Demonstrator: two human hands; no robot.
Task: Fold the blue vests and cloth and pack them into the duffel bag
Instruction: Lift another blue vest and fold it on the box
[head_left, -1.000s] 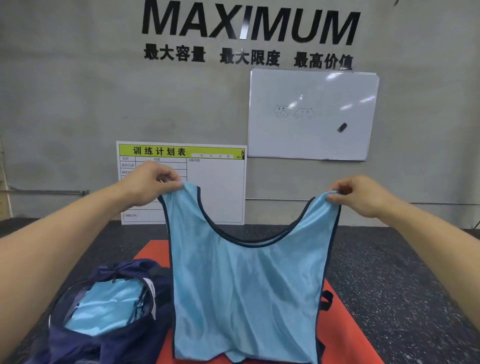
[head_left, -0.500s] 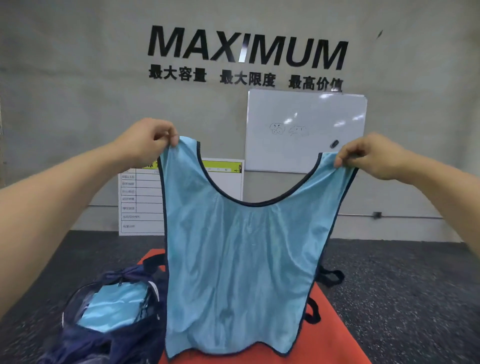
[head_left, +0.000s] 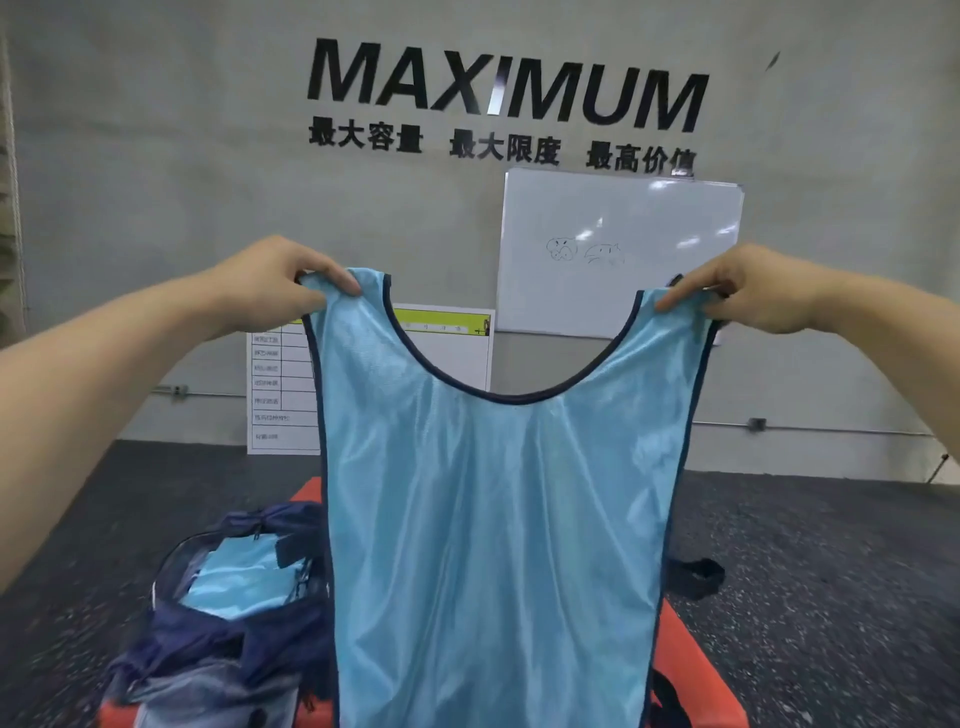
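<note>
Pinching vest (head_left: 498, 519) shoulders, left hand (head_left: 280, 280), right hand (head_left: 737, 291), beneath "MAXIMUM" lettering (head_left: 506, 85).

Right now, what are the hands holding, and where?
A blue vest, held up by its two shoulder straps: left hand pinches one, right hand the other.

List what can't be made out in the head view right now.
- Vest hem: cut off by the bottom edge.
- Orange mat: mostly hidden behind the vest.
- Duffel bag contents: only a blue top layer shows; count unclear.
- Chart text: too small, partly behind the vest.
</note>
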